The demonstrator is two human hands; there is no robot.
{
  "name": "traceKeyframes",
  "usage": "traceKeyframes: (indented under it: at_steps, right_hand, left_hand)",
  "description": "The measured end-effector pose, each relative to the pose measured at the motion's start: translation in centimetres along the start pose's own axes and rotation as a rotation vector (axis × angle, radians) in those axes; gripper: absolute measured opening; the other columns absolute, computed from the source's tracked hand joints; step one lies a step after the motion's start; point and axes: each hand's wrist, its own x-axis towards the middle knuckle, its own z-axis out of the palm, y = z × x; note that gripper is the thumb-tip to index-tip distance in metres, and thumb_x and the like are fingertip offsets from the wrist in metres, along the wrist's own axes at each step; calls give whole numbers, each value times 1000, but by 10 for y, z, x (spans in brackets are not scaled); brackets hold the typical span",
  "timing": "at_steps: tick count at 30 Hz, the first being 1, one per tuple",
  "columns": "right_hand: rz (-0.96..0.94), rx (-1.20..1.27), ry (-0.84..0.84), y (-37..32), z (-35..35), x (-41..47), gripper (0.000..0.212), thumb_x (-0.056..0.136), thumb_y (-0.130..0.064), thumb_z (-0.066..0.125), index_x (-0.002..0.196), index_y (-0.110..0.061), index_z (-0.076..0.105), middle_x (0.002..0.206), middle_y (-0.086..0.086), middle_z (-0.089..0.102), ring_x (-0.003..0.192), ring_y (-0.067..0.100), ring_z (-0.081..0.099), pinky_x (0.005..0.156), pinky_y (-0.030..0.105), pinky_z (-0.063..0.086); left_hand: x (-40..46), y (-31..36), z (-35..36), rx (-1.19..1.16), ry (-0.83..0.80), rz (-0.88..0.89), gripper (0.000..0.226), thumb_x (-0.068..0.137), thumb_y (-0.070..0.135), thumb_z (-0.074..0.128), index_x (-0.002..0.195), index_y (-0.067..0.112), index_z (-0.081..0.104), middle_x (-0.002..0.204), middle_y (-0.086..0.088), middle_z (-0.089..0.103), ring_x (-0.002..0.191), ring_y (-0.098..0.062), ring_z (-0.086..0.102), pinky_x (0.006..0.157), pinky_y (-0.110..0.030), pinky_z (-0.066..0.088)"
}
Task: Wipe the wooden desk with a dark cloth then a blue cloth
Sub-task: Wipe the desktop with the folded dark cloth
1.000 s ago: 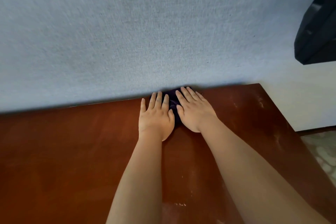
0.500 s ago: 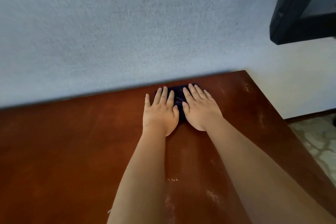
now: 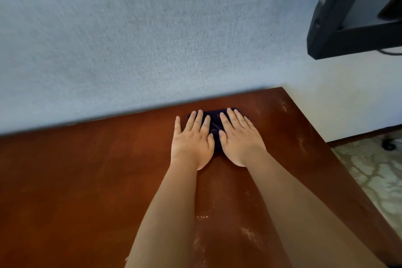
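Both hands lie flat, side by side, on the dark cloth near the far edge of the worktop, close to the wall. The left hand and right hand press down with straight, slightly spread fingers; neither grip curls round the cloth. Pale dusty smears mark the wood nearer the person. A black frame hangs upper right, above patterned floor.

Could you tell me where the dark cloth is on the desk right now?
The dark cloth lies under both flat hands, left hand and right hand, near the desk's far edge by the wall.
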Motion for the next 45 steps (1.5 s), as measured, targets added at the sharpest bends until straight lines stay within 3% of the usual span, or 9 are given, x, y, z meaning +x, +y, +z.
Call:
traceKeyframes:
  at_steps: [12, 30, 45]
  right_hand:
    - [17, -15, 24, 26, -10, 69, 55, 102, -37, 11, 153, -20, -1, 161, 2, -6, 147, 14, -10, 120, 35, -4]
    - [139, 35, -3, 19, 1, -28, 54, 103, -37, 9, 153, -21, -5, 161, 2, -11, 147, 15, -12, 119, 37, -5]
    - [53, 23, 33, 58, -8, 37, 54, 103, -37, 11, 153, -21, -2, 161, 1, -10, 146, 14, -13, 117, 30, -7]
  left_hand:
    - [69, 1, -9, -25, 16, -27, 56, 102, 37, 12, 154, 21, 0, 163, -2, -3, 149, -15, -8, 119, -50, -8]
    - [-6, 29, 0, -38, -6, 74, 56, 102, 38, 10, 154, 19, -2, 162, -2, -10, 148, -15, -14, 118, -49, -10]
    - [64, 35, -6, -35, 36, 64, 57, 102, 37, 12, 154, 18, -1, 162, -5, -8, 148, -17, -12, 120, -40, -7]
